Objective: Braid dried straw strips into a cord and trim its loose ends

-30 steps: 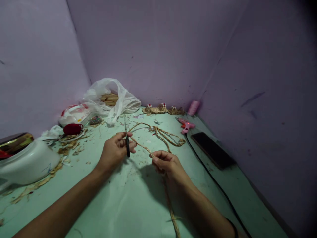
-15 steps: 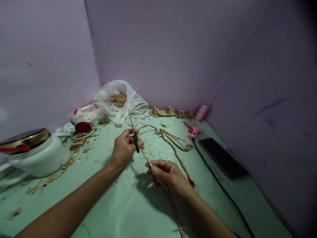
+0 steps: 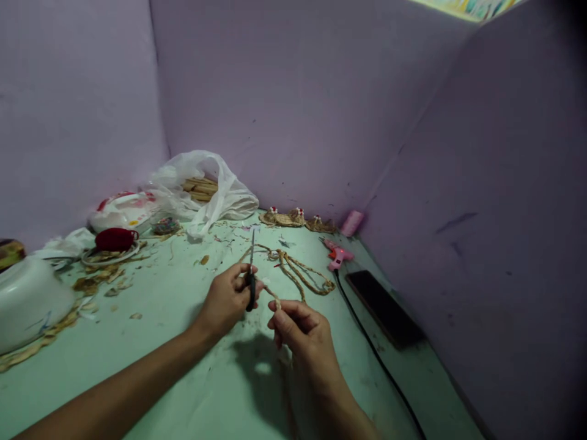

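My left hand (image 3: 232, 296) is closed round a pair of scissors (image 3: 251, 287) with black handles, whose blades point up and away from me. A braided straw cord (image 3: 271, 293) runs from beside that hand to my right hand (image 3: 300, 333), which pinches it between thumb and fingertips. Whether the left fingers also grip the cord is hard to see. More of the tan braid (image 3: 305, 275) lies looped on the green tabletop (image 3: 192, 391) beyond my hands. A blurred strand hangs below my right hand.
At right lie a pink glue gun (image 3: 338, 255), its black cable (image 3: 376, 354) and a phone (image 3: 385, 308). Small woven pieces with beads (image 3: 287, 218) and a pink roll (image 3: 352, 223) line the back wall. A plastic bag (image 3: 229, 198), a white pot (image 3: 32, 302) and straw scraps (image 3: 92, 284) are left.
The view has shifted, so the tabletop things appear further left. The scissors now stand more upright, and my hands are closer together, with a shorter stretch of cord between them.
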{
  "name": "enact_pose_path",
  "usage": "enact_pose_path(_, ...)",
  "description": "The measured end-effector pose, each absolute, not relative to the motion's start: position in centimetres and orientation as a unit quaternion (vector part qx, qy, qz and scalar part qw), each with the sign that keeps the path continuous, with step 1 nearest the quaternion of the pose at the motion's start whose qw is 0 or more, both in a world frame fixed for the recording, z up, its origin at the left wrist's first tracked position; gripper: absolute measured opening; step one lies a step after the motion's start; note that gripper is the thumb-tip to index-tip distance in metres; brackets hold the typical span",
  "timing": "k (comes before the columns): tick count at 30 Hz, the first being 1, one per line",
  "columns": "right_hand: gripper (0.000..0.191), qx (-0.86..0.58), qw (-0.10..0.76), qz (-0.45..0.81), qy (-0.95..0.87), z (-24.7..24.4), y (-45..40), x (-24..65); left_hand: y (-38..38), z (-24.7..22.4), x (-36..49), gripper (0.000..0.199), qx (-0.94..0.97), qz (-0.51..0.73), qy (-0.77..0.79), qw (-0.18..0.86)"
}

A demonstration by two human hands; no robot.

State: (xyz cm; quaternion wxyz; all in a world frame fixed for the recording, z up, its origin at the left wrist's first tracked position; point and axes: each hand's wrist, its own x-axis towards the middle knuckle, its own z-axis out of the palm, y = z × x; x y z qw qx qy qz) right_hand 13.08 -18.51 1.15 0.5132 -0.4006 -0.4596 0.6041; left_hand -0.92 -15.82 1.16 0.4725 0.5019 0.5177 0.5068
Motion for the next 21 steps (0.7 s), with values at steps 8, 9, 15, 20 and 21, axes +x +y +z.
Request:
enact_pose_path(8, 0.026, -0.447, 0.532, 0.563, -0.447, 0.7, -17.7, 13.8, -18.3, 2.9, -4.2, 0.037, 0.821, 0.317, 0.464, 0.099)
enact_pose_path(9, 0.024, -0.448, 0.529, 0.561, -0.453, 0.7, -17.7, 13.8, -18.6, 2.9, -4.0, 0.042, 0.841, 0.3, 0.445, 0.075)
enact_pose_path(15, 0.026, -0.446, 0.513, 0.563, -0.47, 1.3, -17.8, 13.8, -19.0, 2.9, -3.7, 0.053, 0.875, 0.243, 0.419, -0.005)
enact_pose_path(20, 0.027, -0.425, 0.497, 0.604, -0.455, 1.4, -18.0, 13.9, -18.5, 3.3, -4.5, 0.056, 0.884, 0.208, 0.417, -0.023)
enact_pose_path(21, 0.027, -0.42, 0.495, 0.61, -0.454, 1.4, -18.0, 13.9, -18.5, 3.4, -4.6, 0.057, 0.888, 0.195, 0.415, -0.023)
